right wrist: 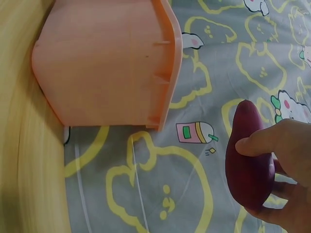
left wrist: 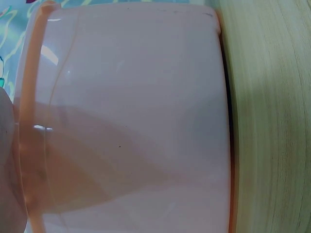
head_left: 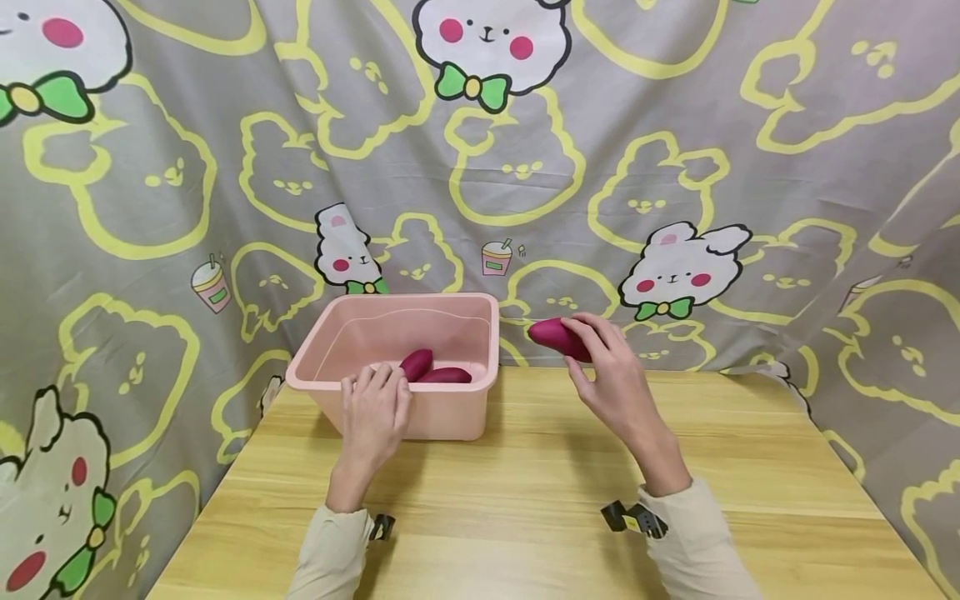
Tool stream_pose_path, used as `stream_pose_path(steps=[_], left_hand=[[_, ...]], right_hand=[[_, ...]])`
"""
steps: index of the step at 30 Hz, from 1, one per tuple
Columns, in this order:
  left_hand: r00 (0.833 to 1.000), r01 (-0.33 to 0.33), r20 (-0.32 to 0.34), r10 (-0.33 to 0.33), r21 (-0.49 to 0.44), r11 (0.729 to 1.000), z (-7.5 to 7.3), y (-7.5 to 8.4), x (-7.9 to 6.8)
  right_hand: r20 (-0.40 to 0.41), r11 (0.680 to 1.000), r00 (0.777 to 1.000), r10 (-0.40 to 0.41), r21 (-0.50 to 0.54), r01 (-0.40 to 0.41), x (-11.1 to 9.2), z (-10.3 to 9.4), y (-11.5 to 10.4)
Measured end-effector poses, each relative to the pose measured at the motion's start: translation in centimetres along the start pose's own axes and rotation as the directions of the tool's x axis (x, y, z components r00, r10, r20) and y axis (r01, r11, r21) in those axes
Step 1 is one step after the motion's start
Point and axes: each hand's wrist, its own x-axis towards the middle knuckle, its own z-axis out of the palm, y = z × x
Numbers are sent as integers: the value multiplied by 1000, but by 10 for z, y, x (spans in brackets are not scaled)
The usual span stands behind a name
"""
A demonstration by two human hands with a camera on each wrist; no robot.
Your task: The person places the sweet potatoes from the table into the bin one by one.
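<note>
A pink plastic bin [head_left: 442, 414] stands at the back left of the table, and my left hand [head_left: 375, 408] grips its near rim with fingers hooked over the edge. Only a sliver of that hand [left wrist: 7, 165] enters the left wrist view, beside the bin wall [left wrist: 136, 97]. Inside the bin lie two purple sweet potatoes, one tilted [head_left: 416, 364] and one lying flat [head_left: 447, 376]. To the right of the bin, my right hand [head_left: 618, 375] holds another purple sweet potato [head_left: 555, 335] in the air. In the right wrist view, thumb and fingers pinch this sweet potato [right wrist: 250, 170] from both sides.
A light wooden table [head_left: 525, 517] spreads beneath both arms. Grey cloth with yellow and white cartoon figures [head_left: 525, 200] hangs close behind the bin and along both sides. Small black devices sit at the left wrist [head_left: 382, 527] and right wrist [head_left: 633, 520].
</note>
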Motion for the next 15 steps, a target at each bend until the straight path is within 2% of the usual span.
stream_pose_path(steps=[15], left_hand=[[1000,6,6,-6,-8,1000,-1,0,1]], right_hand=[[20,999,999,-30,10,30,8,17,-11]])
